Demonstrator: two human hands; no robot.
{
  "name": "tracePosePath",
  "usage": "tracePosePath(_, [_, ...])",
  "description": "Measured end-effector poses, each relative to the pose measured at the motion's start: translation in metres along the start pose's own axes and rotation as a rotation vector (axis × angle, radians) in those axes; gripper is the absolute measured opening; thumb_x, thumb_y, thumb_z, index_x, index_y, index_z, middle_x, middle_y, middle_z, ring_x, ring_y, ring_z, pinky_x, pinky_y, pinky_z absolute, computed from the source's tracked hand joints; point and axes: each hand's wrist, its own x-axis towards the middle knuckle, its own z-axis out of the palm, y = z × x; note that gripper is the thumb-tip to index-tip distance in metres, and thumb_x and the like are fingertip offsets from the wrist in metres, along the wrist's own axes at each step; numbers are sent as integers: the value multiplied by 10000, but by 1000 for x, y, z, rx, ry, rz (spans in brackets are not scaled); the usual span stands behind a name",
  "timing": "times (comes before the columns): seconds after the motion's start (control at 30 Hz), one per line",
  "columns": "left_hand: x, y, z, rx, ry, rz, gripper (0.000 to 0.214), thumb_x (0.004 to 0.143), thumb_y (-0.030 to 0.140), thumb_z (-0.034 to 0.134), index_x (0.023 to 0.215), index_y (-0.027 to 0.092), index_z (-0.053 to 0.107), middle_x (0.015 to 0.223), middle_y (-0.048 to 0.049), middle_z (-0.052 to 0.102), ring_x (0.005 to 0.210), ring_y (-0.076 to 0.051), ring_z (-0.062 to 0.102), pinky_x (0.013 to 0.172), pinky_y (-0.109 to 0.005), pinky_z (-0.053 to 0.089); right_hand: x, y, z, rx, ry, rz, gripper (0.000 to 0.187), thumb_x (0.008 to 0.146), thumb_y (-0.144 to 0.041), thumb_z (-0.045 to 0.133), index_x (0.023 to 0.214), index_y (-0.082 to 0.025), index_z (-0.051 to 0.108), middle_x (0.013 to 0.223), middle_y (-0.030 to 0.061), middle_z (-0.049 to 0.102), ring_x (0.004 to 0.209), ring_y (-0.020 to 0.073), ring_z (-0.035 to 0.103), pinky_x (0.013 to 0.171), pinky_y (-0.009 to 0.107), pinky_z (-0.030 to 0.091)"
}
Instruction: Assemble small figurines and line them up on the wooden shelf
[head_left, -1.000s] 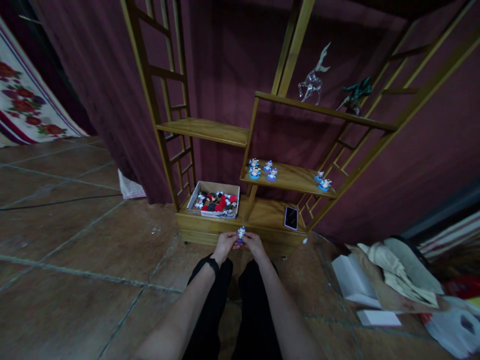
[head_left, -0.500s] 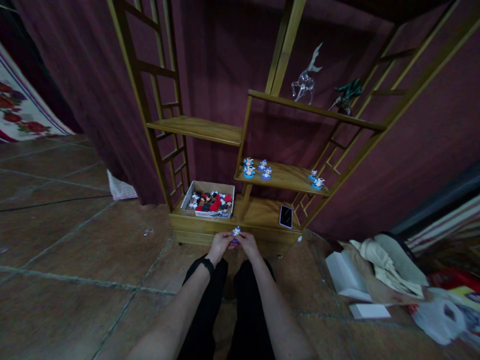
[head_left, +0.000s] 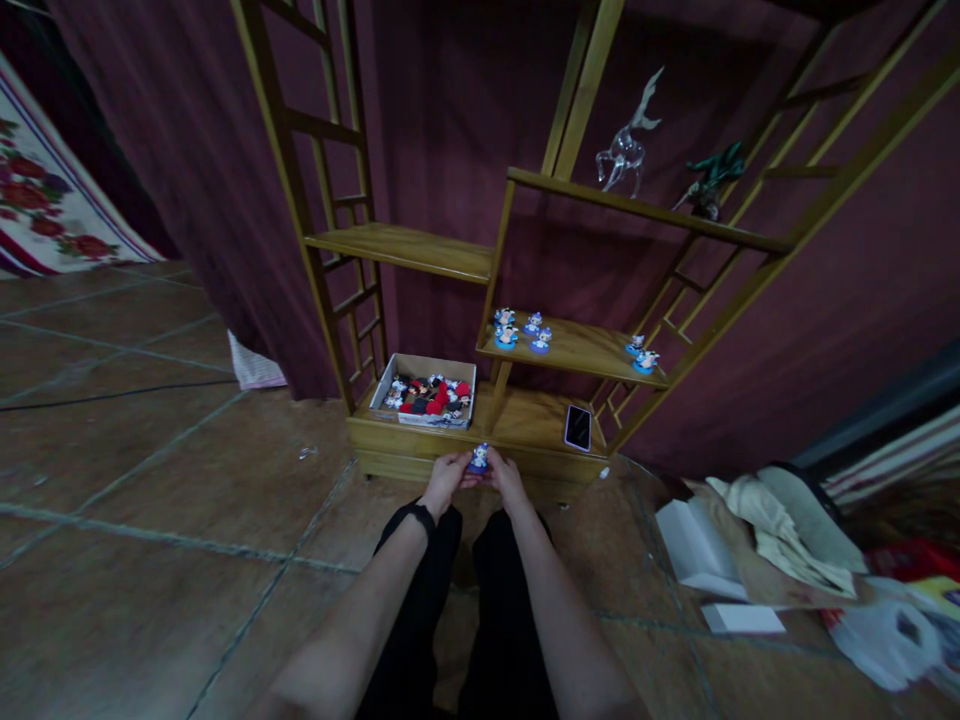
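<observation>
My left hand (head_left: 448, 478) and my right hand (head_left: 505, 476) meet in front of a low wooden shelf unit (head_left: 420, 252), fingers pinched together on a small blue-and-white figurine (head_left: 478, 459) held between them. Behind my hands, on the bottom board, stands an open white box (head_left: 427, 389) with several red, black and white figurines. Several more blue-based figurines (head_left: 520, 330) stand on the middle shelf at its left end, and two figurines (head_left: 640, 353) at its right end. A dark band sits on my left wrist.
A phone (head_left: 578, 427) lies flat on the bottom board at the right. A clear glass deer (head_left: 626, 142) and a dark green figure (head_left: 710, 177) stand on the top shelf. White boxes (head_left: 697, 548), cloth and bags lie on the tiled floor at right.
Both hands have kept the figurine between them just in front of the bottom board. My head has shifted a little, so the shelf unit has slid in the picture.
</observation>
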Motion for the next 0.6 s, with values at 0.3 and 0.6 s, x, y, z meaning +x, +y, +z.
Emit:
tracePosePath(0.3, [1, -4, -5, -31, 5, 34, 112, 680, 199, 689, 674, 105, 628, 595, -64, 651, 512, -120, 614, 523, -223, 515, -5, -7, 2, 54, -2, 50, 439, 577, -526, 680, 745, -122, 653, 599, 46, 651, 530, 150, 595, 530, 262, 492])
tracePosePath(0.6, [0, -3, -1, -19, 72, 14, 90, 688, 141, 658, 616, 106, 617, 575, -54, 633, 485, -106, 588, 536, -233, 516, -7, -3, 5, 52, -9, 39, 390, 604, -501, 661, 717, -128, 644, 624, 41, 651, 554, 148, 598, 560, 280, 506])
